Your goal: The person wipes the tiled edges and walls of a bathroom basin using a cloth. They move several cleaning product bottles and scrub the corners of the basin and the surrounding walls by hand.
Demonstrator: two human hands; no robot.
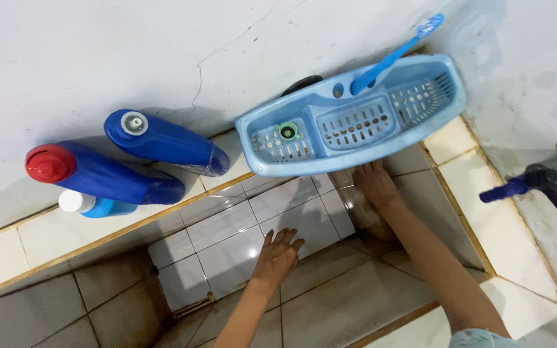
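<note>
White glazed tiles of the basin's inner wall (227,238) take our left hand (277,254), grip spread flat, likely bracing. Our right hand (374,182), fingers also spread, presses the wall just under the pale blue plastic caddy (349,119) on the tiled ledge (33,251). Blue bottles (130,161) crowd that ledge leftward; a blue tap (536,183) juts out on the right.

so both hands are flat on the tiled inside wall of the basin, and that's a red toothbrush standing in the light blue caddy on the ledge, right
Not quite: the toothbrush is blue, not red, as the head view shows. The rest holds: the left hand and the right hand both press on the tiled inside wall of the basin, and the brush stands in the light blue caddy on the ledge.
</note>
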